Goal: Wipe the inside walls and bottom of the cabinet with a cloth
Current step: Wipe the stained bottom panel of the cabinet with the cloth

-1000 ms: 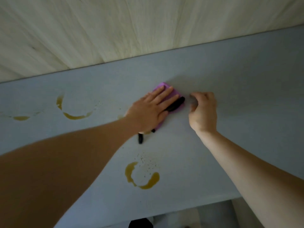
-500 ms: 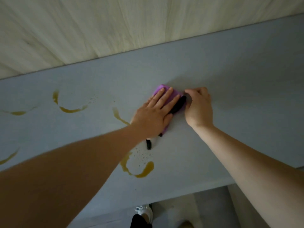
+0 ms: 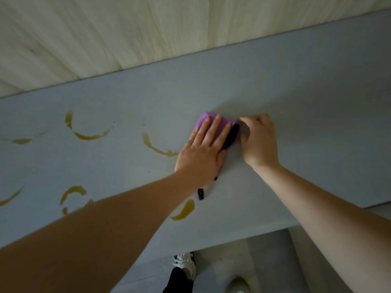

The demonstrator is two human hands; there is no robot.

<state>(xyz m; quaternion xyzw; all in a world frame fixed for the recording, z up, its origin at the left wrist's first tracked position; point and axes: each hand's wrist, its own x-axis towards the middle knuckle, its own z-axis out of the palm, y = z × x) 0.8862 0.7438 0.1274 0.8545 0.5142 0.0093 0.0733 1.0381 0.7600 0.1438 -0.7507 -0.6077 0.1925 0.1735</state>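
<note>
A purple cloth (image 3: 211, 115) lies on the grey cabinet bottom (image 3: 296, 115). My left hand (image 3: 203, 153) presses flat on it with straight fingers. A black strap (image 3: 231, 136) crosses the cloth's right side, and a black end piece (image 3: 201, 194) sticks out below my wrist. My right hand (image 3: 260, 140), fingers curled, pinches the cloth's right edge at the strap's tip. Yellow-brown ring stains mark the bottom: one arc (image 3: 158, 150) just left of my left hand, another (image 3: 184, 210) below it, and further ones (image 3: 88, 136) to the left.
A pale wood-grain back wall (image 3: 148, 34) rises behind the grey bottom. The bottom's front edge (image 3: 232, 240) runs diagonally at lower right. Below it lie the floor and a person's white shoe (image 3: 184, 263).
My right hand has come in from a short way off and now touches the cloth's right edge. An arc stain left of my left hand has come into sight.
</note>
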